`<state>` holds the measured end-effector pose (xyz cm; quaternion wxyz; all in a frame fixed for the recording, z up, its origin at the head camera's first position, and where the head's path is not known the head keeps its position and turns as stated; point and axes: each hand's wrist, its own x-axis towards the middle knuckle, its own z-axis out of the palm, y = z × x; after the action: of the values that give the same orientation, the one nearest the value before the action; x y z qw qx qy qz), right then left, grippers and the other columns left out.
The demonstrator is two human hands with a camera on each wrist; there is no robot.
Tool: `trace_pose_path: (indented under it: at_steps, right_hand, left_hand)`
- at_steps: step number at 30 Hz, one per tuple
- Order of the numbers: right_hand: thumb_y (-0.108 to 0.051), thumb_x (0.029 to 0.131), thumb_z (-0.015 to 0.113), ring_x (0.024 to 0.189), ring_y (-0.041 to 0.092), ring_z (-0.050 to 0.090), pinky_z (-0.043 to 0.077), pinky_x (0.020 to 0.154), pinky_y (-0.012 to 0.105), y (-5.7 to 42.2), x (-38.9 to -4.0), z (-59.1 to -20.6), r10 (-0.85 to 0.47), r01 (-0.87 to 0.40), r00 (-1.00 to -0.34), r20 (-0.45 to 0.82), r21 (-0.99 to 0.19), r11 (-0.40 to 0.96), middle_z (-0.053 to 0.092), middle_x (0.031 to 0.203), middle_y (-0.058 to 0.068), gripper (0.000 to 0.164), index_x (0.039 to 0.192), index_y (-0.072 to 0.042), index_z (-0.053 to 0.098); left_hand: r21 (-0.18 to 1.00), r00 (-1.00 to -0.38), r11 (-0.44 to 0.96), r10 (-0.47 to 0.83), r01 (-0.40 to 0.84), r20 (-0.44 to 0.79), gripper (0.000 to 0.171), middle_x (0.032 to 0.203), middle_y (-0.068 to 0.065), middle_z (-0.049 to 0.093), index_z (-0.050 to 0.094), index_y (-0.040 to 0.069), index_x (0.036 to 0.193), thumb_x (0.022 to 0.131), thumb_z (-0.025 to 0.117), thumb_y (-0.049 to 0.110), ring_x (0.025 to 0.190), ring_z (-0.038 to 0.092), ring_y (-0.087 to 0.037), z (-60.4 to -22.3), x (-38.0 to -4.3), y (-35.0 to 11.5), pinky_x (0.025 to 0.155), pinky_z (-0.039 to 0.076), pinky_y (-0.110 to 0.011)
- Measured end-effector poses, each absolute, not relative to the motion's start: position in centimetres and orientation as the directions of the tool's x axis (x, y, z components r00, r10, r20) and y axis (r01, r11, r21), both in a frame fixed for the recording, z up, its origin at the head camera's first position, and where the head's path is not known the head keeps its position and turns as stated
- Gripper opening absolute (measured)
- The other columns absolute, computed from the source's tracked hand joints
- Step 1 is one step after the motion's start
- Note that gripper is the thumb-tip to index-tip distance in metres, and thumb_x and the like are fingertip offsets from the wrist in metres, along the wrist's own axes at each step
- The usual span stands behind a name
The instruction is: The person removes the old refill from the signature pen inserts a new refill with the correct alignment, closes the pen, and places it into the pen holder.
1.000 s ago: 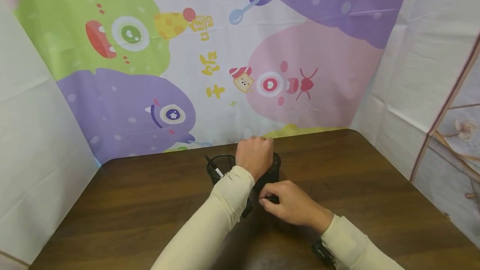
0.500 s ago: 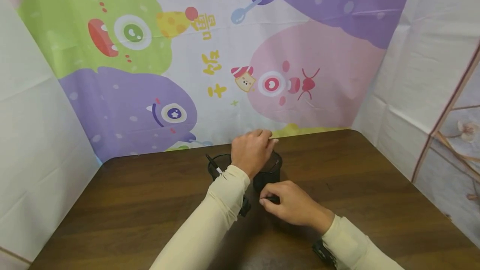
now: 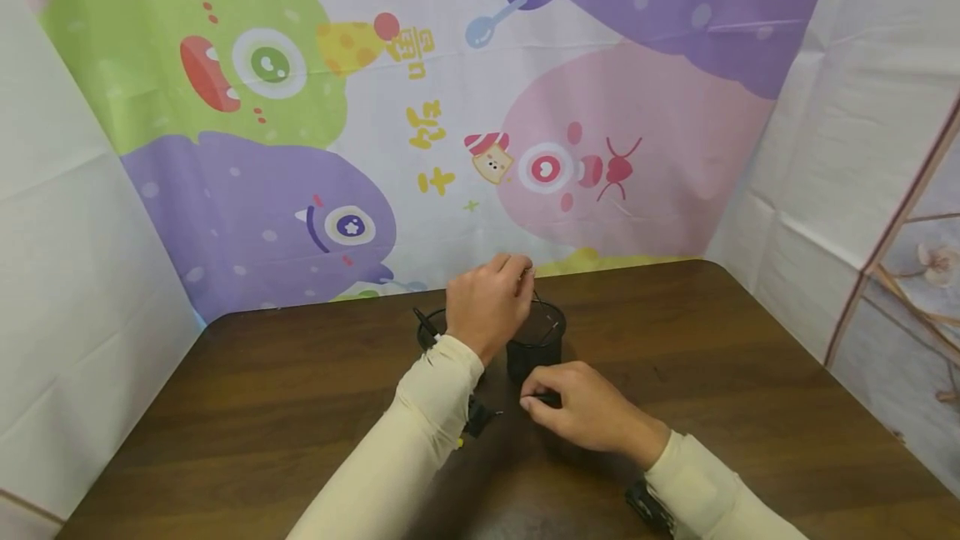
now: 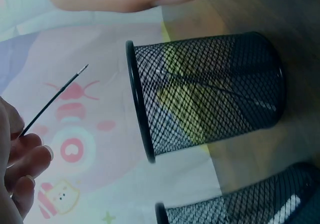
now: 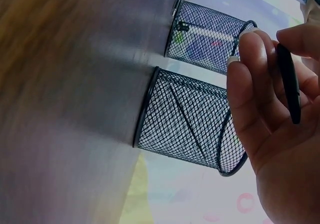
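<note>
My left hand (image 3: 487, 307) is raised above the mesh pen holders and pinches a thin dark pen refill (image 4: 55, 98) with a metal tip. The tip points toward the mouth of the right pen holder (image 4: 215, 59), outside it. A second thin rod (image 5: 188, 122) leans inside that holder. Just in front of it, my right hand (image 3: 588, 411) holds a short black tapered pen piece (image 5: 288, 81) between thumb and fingers; its exact kind is unclear. The left pen holder (image 5: 205, 39), partly behind my left wrist, contains a black-and-white pen (image 3: 424, 323).
A brown wooden table (image 3: 300, 407) lies under both holders, which stand near its back edge. Behind them hangs a cartoon-printed cloth (image 3: 442, 240). Pale cloth walls (image 3: 795, 190) close off both sides. Dark wrist cameras (image 3: 645, 502) are strapped to my sleeves.
My left hand has moved left and slightly up from over the right pen holder, bringing that holder's mouth and the refill into view. My right hand has stayed nearly still.
</note>
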<state>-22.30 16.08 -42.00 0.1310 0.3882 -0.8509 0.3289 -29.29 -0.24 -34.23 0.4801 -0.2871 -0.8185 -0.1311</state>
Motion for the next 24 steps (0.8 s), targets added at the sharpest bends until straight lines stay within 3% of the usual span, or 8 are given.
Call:
trace_pose_path:
  at_steps: [10,24]
  right_hand:
    - [-0.019,0.095,0.068,0.078,0.0,0.061,0.054,0.072,0.028,16.3,-22.2,-42.1,-0.576,-0.744,-0.668,0.472,-0.462,0.484,0.066,0.086,-0.016,0.004,0.092,-0.021,0.069]
    - [-0.015,0.093,0.071,0.078,0.0,0.061,0.055,0.072,0.034,15.9,-22.1,-42.0,-0.565,-0.735,-0.677,0.472,-0.475,0.485,0.065,0.085,-0.017,0.01,0.091,-0.024,0.068]
  left_hand:
    - [-0.102,-0.349,0.805,0.362,0.584,0.864,0.017,0.079,0.004,0.069,0.076,0.015,0.099,0.091,0.063,0.009,0.045,0.053,-0.012,-34.6,-28.2,-2.2,0.038,0.041,-0.029]
    - [-0.069,-0.341,0.79,0.34,0.609,0.876,0.015,0.084,0.004,0.073,0.075,0.015,0.102,0.09,0.069,0.009,0.06,0.066,-0.015,-35.1,-26.4,-6.1,0.048,0.051,-0.032]
